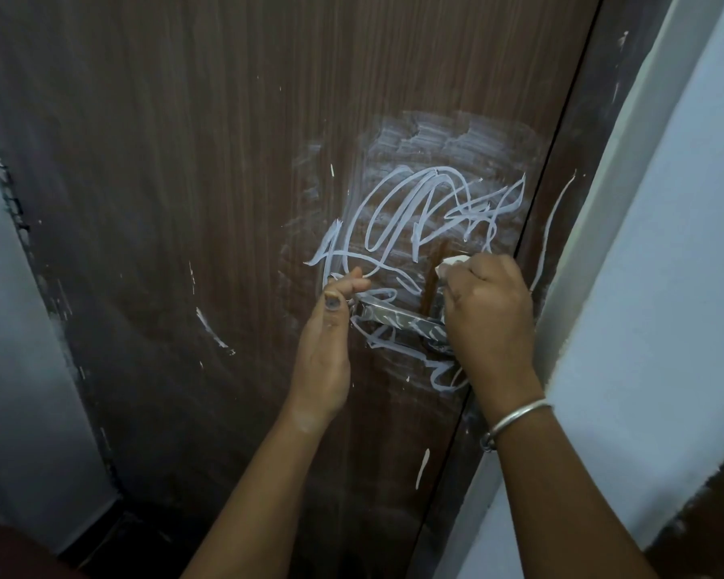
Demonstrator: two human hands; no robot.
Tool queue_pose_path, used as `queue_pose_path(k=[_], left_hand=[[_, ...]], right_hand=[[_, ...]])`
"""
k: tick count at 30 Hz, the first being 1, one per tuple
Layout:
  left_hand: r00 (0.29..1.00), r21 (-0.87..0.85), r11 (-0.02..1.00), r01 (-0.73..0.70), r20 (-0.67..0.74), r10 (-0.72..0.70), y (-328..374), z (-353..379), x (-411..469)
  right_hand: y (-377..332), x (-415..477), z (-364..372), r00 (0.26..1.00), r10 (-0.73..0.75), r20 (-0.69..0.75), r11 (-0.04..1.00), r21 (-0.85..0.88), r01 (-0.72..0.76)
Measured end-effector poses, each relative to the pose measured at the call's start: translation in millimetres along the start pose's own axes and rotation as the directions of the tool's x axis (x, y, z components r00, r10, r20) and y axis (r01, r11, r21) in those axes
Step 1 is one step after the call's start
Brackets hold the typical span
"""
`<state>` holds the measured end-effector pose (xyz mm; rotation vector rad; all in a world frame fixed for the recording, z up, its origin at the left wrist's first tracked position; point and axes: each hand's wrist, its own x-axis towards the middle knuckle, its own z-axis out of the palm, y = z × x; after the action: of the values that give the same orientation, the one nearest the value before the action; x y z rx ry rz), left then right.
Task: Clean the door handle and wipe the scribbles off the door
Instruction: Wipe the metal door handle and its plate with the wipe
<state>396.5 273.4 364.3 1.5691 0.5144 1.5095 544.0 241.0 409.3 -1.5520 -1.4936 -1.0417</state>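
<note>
- The step in hand looks like wiping the scribbles [427, 215] off the door [185, 202]; a narrow strip of clean wood shows just left of the cloth [450, 263], so the job seems barely begun.
- The right hand [487, 302] is closed in a fist round a small white cloth, pressed to the door just above the handle's inner end.
- The left hand [331, 328] is mostly open, its fingertips pinching the free end of the handle [398, 321], as if to steady it.
- The handle is a metal lever, lying across between the two hands; it carries white streaks, so it too needs cleaning.
- Thick white loops fill the door above the handle, and more run below it, partly hidden by the right wrist.
- A pale, smeared haze surrounds the loops, widest above them.
- The next move probably calls for firm strokes up and left through the loops, then under the lever, with a fresh face of cloth so the white lifts instead of smearing.
- The lever stands in the way of the lower marks; the cloth must work round it.
- Loose white flecks and dashes dot the door to the left and lower down, and a long streak runs on the frame [561, 227] to the right.
- A metal bangle [515, 420] sits on the right wrist; it could knock against the frame.
- A pale wall [665, 244] closes in on the right, leaving little elbow room.
</note>
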Motion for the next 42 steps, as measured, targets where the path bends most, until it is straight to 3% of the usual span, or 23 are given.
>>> queue_pose_path(k=[2,7,11,14,18,21,25,27,31,37,42], left_hand=[[1.000,0.007,1.000,0.006,-0.002,-0.006,-0.2,0.0,-1.4],[1.000,-0.003,1.000,0.005,0.005,-0.005,0.7,-2.5,-3.4],[0.999,0.006,1.000,0.028,0.033,-0.028,0.7,-3.0,-7.4],[0.999,0.010,0.999,0.032,0.039,-0.032,0.9,-5.1,-9.5],[0.998,0.017,0.999,0.033,0.045,-0.034,2.7,-10.9,-11.1],[0.998,0.032,0.999,0.036,0.054,-0.038,4.4,-13.0,-13.2],[0.997,0.033,0.998,0.048,0.051,-0.050,5.8,-12.8,-14.7],[0.997,0.029,0.998,0.055,0.050,-0.057,6.6,-13.0,-15.1],[0.994,0.002,0.996,0.089,0.058,-0.089,9.0,-14.5,-15.6],[0.987,0.043,0.988,0.147,0.056,-0.150,11.5,-13.5,-16.4],[0.986,0.012,0.989,0.144,0.079,-0.145,13.8,-10.7,-21.0]], right_hand=[[2.4,2.6,-1.7,0.998,-0.045,0.044,0.999,-0.010,0.046],[3.8,4.1,-6.2,0.996,0.066,0.056,0.997,-0.028,-0.065],[-1.1,7.4,-2.0,0.990,-0.038,0.133,0.999,0.005,0.038],[4.5,9.8,-4.5,0.971,-0.029,0.235,0.999,-0.012,0.033],[7.7,4.0,-9.7,0.984,0.063,0.166,0.998,-0.019,-0.061],[1.9,1.2,-7.4,0.989,0.039,0.142,0.999,0.012,-0.041],[3.3,7.5,-6.9,0.968,-0.035,0.248,0.999,0.023,0.030],[10.8,9.3,-9.3,0.954,0.019,0.299,0.999,0.019,-0.026],[16.1,5.9,-15.4,0.973,0.095,0.212,0.990,0.082,-0.115],[-1.2,6.5,-8.5,0.965,-0.019,0.263,0.998,0.066,0.002],[12.0,5.4,-15.0,0.951,0.147,0.274,0.985,0.049,-0.166]])
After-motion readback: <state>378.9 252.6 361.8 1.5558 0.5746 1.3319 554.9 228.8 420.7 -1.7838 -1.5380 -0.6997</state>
